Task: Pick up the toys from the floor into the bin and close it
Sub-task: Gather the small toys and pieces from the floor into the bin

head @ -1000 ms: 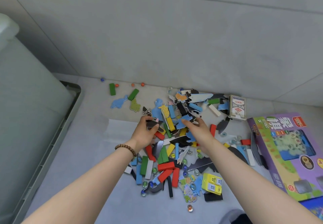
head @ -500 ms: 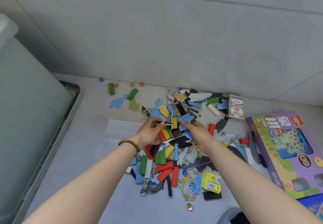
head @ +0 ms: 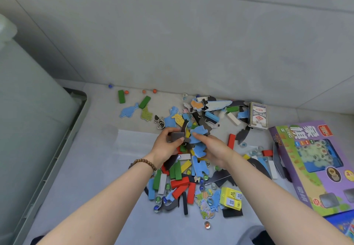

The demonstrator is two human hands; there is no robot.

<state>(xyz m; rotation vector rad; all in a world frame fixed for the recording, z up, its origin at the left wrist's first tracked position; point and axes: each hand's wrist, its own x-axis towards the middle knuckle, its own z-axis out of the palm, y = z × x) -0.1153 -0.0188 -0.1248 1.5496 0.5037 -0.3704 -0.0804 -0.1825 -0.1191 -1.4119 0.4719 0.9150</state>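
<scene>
L hand point(head: 165, 146) fingers grip grey piece point(head: 177, 136); R hand point(head: 215, 152) fingers pinch blue puzzle pcs point(head: 199, 135), both above toy pile point(head: 180, 182) on floor point(head: 92, 172).

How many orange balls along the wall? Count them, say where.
3 orange balls: one beside the green block, two more close together to its right. Others may hide in the pile.

Colourful toys point(head: 180, 182) heaped on floor, grey-green bin point(head: 74, 130) at left
</scene>
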